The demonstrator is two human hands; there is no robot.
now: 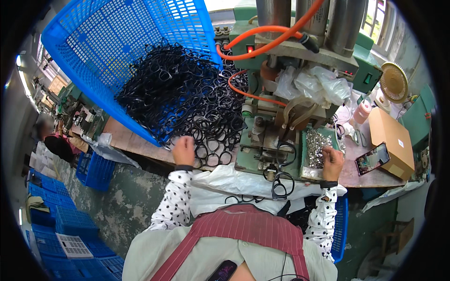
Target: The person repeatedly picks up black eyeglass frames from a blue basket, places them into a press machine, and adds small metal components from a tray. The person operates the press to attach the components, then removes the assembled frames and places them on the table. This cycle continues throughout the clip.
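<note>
My left hand [183, 151] is closed at the near edge of a heap of black eyeglass frames [206, 107]; whatever its fingers hold, if anything, cannot be made out. My right hand [333, 162] has its fingers pinched together at the right side of a shallow tray [311, 173] of small shiny metal parts [316, 145]. Anything in that pinch is too small to name. Between my hands stands a green press machine [248, 161]. At its front a black eyeglass frame [282, 185] hangs, and another frame [287, 153] sits just above it.
A large blue plastic basket [93, 89] lies tipped toward me, frames spilling onto the table. Orange hoses [262, 52] loop over the machine. On the right are a phone [372, 159], a cardboard box [391, 140] and scissors [360, 137]. Blue crates [75, 220] stack at left; a person [58, 143] sits beyond.
</note>
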